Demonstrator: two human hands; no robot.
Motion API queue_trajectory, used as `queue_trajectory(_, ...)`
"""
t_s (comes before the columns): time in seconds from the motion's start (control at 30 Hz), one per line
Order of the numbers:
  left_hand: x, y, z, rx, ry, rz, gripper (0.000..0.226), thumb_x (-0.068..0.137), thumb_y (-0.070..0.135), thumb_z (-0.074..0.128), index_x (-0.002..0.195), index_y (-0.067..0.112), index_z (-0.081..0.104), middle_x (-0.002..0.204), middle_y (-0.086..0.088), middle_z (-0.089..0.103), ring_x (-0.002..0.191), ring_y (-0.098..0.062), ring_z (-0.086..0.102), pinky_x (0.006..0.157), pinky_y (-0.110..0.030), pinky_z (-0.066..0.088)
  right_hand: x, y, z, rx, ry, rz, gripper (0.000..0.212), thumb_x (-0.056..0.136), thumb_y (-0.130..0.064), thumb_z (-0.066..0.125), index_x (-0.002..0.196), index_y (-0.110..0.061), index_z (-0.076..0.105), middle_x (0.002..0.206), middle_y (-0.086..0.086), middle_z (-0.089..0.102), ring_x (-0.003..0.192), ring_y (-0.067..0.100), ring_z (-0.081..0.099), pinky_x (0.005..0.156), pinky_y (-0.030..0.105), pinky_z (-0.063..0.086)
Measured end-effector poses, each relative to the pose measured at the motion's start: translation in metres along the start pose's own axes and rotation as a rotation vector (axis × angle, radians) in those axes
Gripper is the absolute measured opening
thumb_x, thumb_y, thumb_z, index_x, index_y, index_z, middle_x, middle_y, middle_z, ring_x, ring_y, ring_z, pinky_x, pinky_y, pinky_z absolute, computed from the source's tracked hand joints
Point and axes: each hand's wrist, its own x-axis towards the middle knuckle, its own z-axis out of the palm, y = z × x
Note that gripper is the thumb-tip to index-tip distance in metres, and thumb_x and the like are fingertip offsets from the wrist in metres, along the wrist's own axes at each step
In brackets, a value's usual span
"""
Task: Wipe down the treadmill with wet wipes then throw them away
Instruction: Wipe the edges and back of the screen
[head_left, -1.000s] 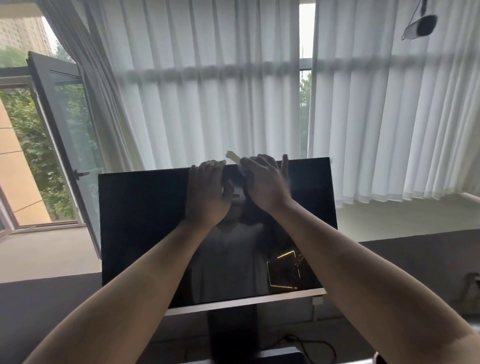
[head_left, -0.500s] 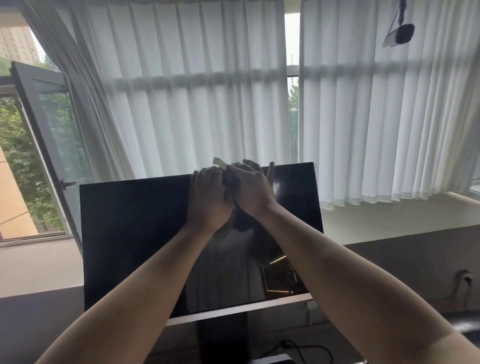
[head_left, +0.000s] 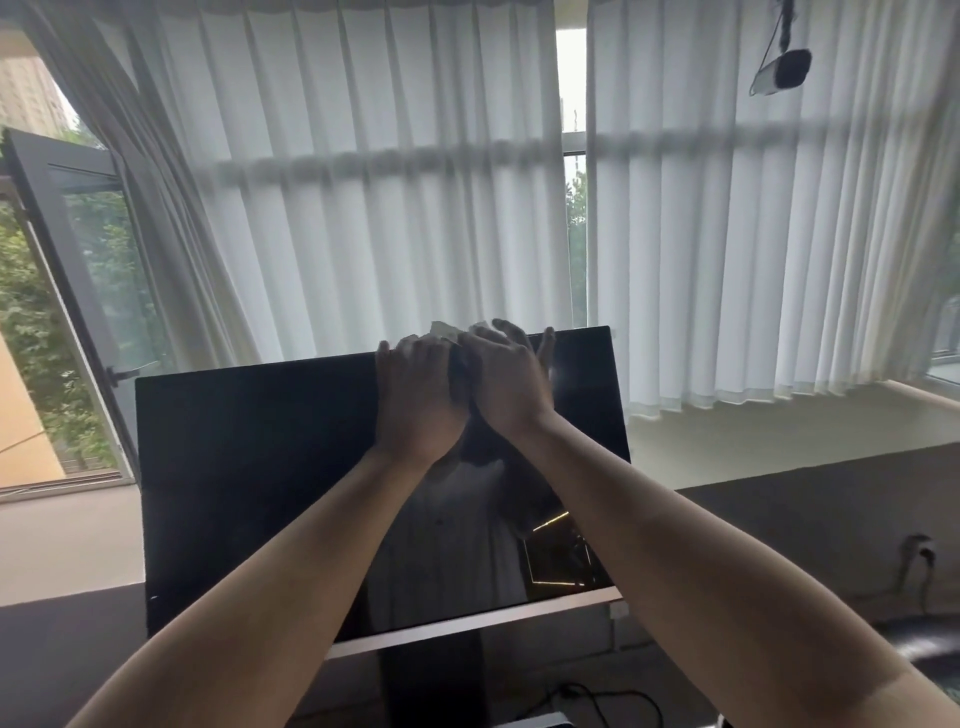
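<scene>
Head view: the left hand (head_left: 415, 397) and right hand (head_left: 509, 382) press side by side at the top edge of one black treadmill screen (head_left: 249, 467), covering one wet wipe (head_left: 443, 329) except for a corner. I cannot tell which fingers grip it. Behind are two white curtains (head_left: 363, 208), one open window (head_left: 98, 260) and one hanging camera (head_left: 784, 78).

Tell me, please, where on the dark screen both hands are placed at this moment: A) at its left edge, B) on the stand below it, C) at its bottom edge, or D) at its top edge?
D: the left hand and the right hand lie side by side at the top edge of the screen, with a pale corner of the wipe showing between them.
</scene>
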Motion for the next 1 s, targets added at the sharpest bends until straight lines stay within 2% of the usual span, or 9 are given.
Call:
queue_trajectory(0.1,0.000,0.006,0.003,-0.105,0.043,0.006,0.007,0.095,0.018,0.053,0.095,0.013,0.058,0.091,-0.001,0.061,0.091,-0.023,0.056,0.091,-0.039,0.040,-0.002,0.005,-0.004,-0.038,-0.036,-0.078,0.027,0.101,-0.031,0.055,0.125,-0.041,0.060,0.143,-0.018,0.054,0.147,0.015,0.030,0.115,0.065,-0.011)
queue_trajectory(0.27,-0.005,-0.013,0.015,-0.067,-0.048,0.050,0.045,0.092,0.024,0.052,0.135,0.009,0.055,0.132,-0.007,0.060,0.126,-0.027,0.050,0.114,-0.047,0.033,-0.011,0.028,-0.019,-0.044,0.059,0.010,0.022,0.102,-0.027,0.055,0.120,-0.033,0.067,0.144,-0.016,0.054,0.148,0.019,0.029,0.118,0.062,-0.007)
queue_trajectory(0.37,-0.006,-0.009,0.015,-0.072,-0.051,0.022,0.051,0.090,0.023,0.057,0.139,0.009,0.053,0.134,-0.007,0.058,0.130,-0.028,0.048,0.117,-0.048,0.028,-0.013,0.035,-0.016,-0.073,0.116,0.094,0.026,0.099,-0.024,0.058,0.122,-0.034,0.067,0.142,-0.012,0.053,0.146,0.022,0.030,0.119,0.062,-0.003)
queue_trajectory(0.47,-0.004,0.002,0.018,-0.001,-0.044,-0.007,0.050,0.091,0.029,0.050,0.136,0.008,0.056,0.131,-0.011,0.060,0.128,-0.035,0.049,0.112,-0.053,0.031,-0.011,0.032,-0.007,-0.148,0.188,0.038,0.014,0.097,-0.026,0.057,0.106,-0.032,0.067,0.127,-0.007,0.053,0.132,0.025,0.040,0.119,0.055,0.013)
queue_trajectory(0.63,-0.006,0.006,0.026,-0.002,0.002,-0.003,0.042,0.098,0.029,0.051,0.136,0.011,0.057,0.135,-0.002,0.062,0.129,-0.041,0.047,0.107,-0.058,0.033,-0.003,0.023,0.000,-0.110,-0.017,-0.065,0.033,0.102,-0.022,0.043,0.129,-0.027,0.061,0.130,0.002,0.056,0.126,0.028,0.046,0.111,0.050,0.030)
queue_trajectory(0.73,-0.007,0.000,0.023,0.016,-0.010,0.039,0.047,0.095,0.035,0.044,0.134,0.011,0.058,0.135,-0.003,0.061,0.125,-0.037,0.049,0.105,-0.055,0.035,-0.005,0.038,0.001,-0.126,0.164,-0.175,0.015,0.101,-0.033,0.055,0.112,-0.036,0.064,0.111,-0.010,0.056,0.111,0.022,0.048,0.105,0.048,0.036)
queue_trajectory(0.8,-0.007,-0.001,0.021,0.020,-0.012,0.058,0.050,0.093,0.034,0.048,0.137,0.012,0.057,0.137,-0.004,0.059,0.127,-0.035,0.047,0.108,-0.055,0.033,-0.004,0.054,-0.001,-0.093,0.285,-0.139,0.007,0.099,-0.033,0.058,0.093,-0.032,0.060,0.089,-0.014,0.045,0.090,0.020,0.048,0.087,0.043,0.041)
queue_trajectory(0.93,-0.008,0.003,0.023,0.012,-0.026,0.019,0.052,0.091,0.029,0.054,0.141,0.014,0.054,0.138,-0.003,0.058,0.132,-0.036,0.043,0.112,-0.056,0.030,-0.014,0.071,-0.003,-0.172,0.331,0.049,0.007,0.096,-0.031,0.056,0.101,-0.035,0.059,0.102,-0.008,0.053,0.100,0.024,0.048,0.101,0.046,0.039)
queue_trajectory(1.0,-0.006,0.007,0.025,0.028,-0.044,-0.007,0.054,0.090,0.028,0.054,0.141,0.014,0.053,0.139,-0.004,0.057,0.135,-0.039,0.040,0.113,-0.059,0.027,-0.013,0.068,-0.002,-0.182,0.309,0.078,0.009,0.096,-0.028,0.054,0.099,-0.034,0.060,0.099,-0.006,0.053,0.097,0.024,0.047,0.097,0.043,0.039)
